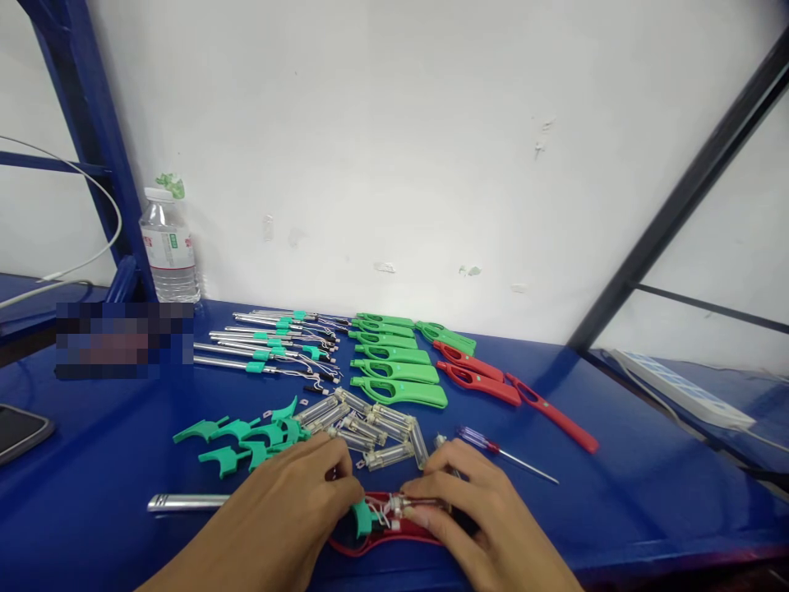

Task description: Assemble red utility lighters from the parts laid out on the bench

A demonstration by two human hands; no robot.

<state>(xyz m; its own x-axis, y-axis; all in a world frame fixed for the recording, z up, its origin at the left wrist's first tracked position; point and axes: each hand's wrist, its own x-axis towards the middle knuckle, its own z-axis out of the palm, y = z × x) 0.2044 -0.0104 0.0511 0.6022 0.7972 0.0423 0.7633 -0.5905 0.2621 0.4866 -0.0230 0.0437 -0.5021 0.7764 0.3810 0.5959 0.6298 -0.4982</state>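
A red lighter handle half (416,534) lies at the table's front, its inside facing up. My left hand (302,493) is closed at its left end, thumb and finger pinched against a green trigger (362,520); thin wires show beside it. A metal lighter tube (185,502) runs out to the left under my left wrist. Over the right part of the handle, my right hand (481,510) is closed on a clear fuel tank (425,504), which sits at the handle's cavity. My fingers hide much of the tank and the handle's right end.
Behind my hands lie loose fuel tanks (388,426), green triggers (225,429), metal tubes with wires (246,349), green handles (400,393) and red handles (481,382). A screwdriver (511,456) lies to the right. A bottle (168,247), phone (21,432) and power strip (684,386) stand farther out.
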